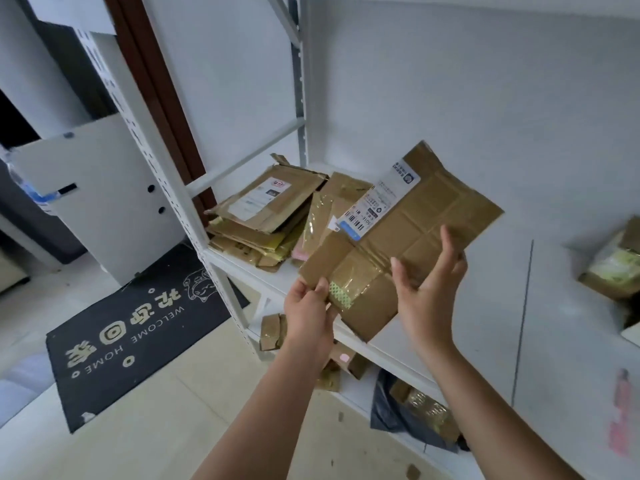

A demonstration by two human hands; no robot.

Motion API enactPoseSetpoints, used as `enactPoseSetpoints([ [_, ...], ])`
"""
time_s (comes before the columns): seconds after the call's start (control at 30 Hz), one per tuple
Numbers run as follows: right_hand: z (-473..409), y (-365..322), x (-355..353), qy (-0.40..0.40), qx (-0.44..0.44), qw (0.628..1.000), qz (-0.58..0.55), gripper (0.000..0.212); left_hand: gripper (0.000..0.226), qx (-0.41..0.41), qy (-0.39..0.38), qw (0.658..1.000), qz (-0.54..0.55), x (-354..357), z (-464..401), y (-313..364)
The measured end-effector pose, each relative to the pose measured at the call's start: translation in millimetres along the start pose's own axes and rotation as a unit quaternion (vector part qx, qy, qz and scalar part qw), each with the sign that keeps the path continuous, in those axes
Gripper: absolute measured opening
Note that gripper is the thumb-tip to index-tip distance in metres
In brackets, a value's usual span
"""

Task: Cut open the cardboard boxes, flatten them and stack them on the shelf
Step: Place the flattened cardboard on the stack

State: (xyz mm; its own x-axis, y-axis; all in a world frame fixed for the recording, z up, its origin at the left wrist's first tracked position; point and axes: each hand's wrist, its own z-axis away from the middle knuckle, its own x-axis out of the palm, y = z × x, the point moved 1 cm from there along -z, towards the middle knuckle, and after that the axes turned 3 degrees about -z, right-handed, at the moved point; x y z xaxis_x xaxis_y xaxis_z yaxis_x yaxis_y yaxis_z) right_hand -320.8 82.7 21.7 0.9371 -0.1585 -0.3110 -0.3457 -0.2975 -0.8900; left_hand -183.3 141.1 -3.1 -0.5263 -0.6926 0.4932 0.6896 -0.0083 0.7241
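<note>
I hold a flattened brown cardboard box (415, 220) with a white shipping label and shiny tape, tilted above the white shelf board (277, 275). My left hand (308, 310) pinches its lower left flap. My right hand (429, 285) supports it from the right side, thumb in front and fingers behind the cardboard. A stack of flattened boxes (266, 216) lies on the shelf's left end, just beyond the held box.
The white metal shelf upright (162, 181) stands at the left. Cardboard pieces (273, 330) and a dark bag (408, 410) lie on the lower level. Another box (616, 265) sits at the right. A black welcome mat (131, 327) covers the floor. A pink object (620, 410) lies at the right.
</note>
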Motion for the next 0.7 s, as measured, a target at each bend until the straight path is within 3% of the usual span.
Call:
enactPoseSetpoints([
  [0.17, -1, -44, 113, -0.078, 0.022, 0.997, -0.007, 0.073, 0.012, 0.015, 0.067, 0.997, -0.038, -73, -47, 89],
  [0.27, -16, -51, 142, -0.071, 0.014, 0.997, -0.006, 0.071, 0.019, 0.016, 0.065, 0.995, -0.070, -82, -68, 113],
  [0.43, -65, -33, 139, -0.052, 0.003, 0.995, 0.084, 0.069, 0.051, 0.034, -0.010, 0.991, -0.131, -49, -101, 111],
  [0.57, -106, 3, 119, -0.024, 0.031, 0.989, 0.143, 0.067, 0.045, 0.037, -0.070, 0.974, -0.214, -12, -122, 90],
  [0.7, -124, 51, 121, -0.098, 0.139, 0.964, 0.202, 0.068, 0.047, 0.044, -0.085, 0.928, -0.361, 1, -150, 62],
])
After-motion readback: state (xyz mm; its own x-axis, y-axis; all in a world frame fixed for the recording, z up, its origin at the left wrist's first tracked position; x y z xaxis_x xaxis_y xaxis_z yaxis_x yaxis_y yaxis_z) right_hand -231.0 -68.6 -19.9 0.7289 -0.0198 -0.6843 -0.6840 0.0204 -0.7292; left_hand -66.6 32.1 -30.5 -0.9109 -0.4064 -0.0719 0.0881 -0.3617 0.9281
